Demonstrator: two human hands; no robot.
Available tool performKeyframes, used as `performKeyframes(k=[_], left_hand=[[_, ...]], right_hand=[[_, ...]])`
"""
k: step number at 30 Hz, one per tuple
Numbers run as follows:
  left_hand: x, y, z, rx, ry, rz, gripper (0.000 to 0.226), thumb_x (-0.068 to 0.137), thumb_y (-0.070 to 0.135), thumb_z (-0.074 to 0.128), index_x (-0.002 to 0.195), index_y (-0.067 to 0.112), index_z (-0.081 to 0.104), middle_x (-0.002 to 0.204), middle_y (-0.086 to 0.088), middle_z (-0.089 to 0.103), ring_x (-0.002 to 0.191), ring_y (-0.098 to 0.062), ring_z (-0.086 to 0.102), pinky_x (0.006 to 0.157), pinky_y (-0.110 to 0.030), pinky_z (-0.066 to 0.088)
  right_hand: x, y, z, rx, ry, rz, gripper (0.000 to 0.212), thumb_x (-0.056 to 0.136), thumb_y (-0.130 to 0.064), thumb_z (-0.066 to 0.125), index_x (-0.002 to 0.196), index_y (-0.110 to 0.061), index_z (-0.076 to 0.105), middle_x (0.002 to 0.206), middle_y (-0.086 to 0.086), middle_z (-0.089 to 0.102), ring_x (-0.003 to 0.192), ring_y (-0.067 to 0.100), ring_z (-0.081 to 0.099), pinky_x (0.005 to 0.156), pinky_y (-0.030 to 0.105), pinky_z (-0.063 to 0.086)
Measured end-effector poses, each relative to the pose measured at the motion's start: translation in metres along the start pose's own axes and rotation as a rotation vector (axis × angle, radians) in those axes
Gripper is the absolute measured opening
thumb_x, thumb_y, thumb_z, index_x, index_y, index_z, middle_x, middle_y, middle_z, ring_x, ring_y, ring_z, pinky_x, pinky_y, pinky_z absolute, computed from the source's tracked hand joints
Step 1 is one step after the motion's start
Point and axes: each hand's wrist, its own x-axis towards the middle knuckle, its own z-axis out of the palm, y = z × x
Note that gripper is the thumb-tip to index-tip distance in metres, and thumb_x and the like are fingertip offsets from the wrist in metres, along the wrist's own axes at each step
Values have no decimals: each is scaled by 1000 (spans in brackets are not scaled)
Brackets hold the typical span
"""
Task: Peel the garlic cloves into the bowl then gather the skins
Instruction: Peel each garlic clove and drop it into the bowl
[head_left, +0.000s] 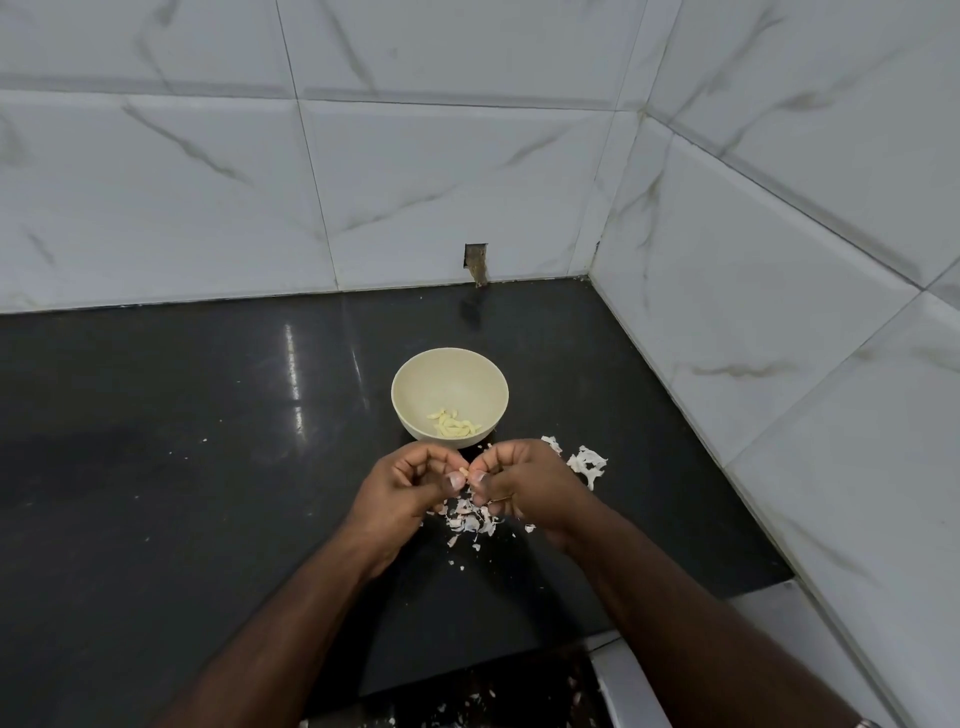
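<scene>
While the left hand (410, 486) and right hand (524, 480) both pinch one garlic clove (464, 472) just at six o'clock of the bowl (450, 364), it could slip into the skins (470, 517) on the tabletop (208, 467). More skins (587, 464) lie at four o'clock.

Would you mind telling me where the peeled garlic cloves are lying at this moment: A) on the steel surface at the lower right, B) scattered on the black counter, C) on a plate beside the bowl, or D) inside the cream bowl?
D: the pale peeled cloves lie in a small heap at the bottom of the cream bowl, while only papery skins lie on the black counter.
</scene>
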Motion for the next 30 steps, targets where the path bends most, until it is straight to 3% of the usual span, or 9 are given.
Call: performKeyframes(k=[4, 9, 13, 18, 23, 26, 30], left_hand=[[1, 1, 2, 35, 10, 21, 16, 85, -5, 71, 90, 9, 75, 74, -5, 68, 66, -9, 59, 64, -21, 49], [3, -3, -2, 123, 1, 45, 21, 84, 1, 75, 89, 21, 80, 85, -17, 74, 77, -23, 65, 75, -32, 52], [5, -5, -3, 281, 3, 102, 33, 85, 3, 75, 86, 35, 80, 86, -6, 75, 74, -27, 68, 70, -28, 53], [6, -9, -5, 372, 2, 133, 33, 87, 6, 74, 92, 37, 80, 85, 0, 75, 73, -24, 69, 70, -31, 54], [8, -12, -3, 253, 61, 19, 23, 86, 1, 74, 98, 20, 74, 82, -6, 74, 73, -17, 65, 71, -28, 53], [8, -11, -1, 97, 119, -67, 14, 86, -2, 72, 92, 10, 73, 72, -8, 68, 66, -17, 59, 61, -24, 49], [8, -13, 0, -105, 103, -148, 8, 79, 6, 76, 85, 12, 75, 70, -12, 64, 60, -17, 50, 58, -28, 37]], right_hand=[[1, 0, 2, 29, 23, 69, 15, 91, 4, 60, 81, -6, 66, 64, 7, 63, 53, 8, 58, 52, 19, 45], [7, 2, 2, -93, 87, 71, 14, 90, -4, 66, 77, -9, 68, 65, 11, 64, 62, 20, 55, 52, 23, 43], [9, 5, 5, -160, 119, 100, 16, 90, -7, 68, 74, -10, 67, 57, 6, 61, 43, 9, 46, 47, 21, 40], [8, 5, 8, -186, 161, 104, 12, 87, -11, 71, 76, -9, 68, 57, 7, 60, 43, 8, 48, 49, 22, 40], [11, 11, 11, -248, 225, 2, 5, 84, -12, 70, 80, -10, 73, 57, 2, 64, 49, 7, 56, 57, 27, 46], [12, 15, 14, -330, 272, -130, 11, 84, -14, 72, 74, -18, 69, 61, -5, 66, 57, 6, 58, 61, 27, 48], [11, 17, 17, -250, 237, -193, 18, 88, -8, 69, 74, -18, 66, 62, -5, 64, 52, 4, 53, 55, 23, 45]])
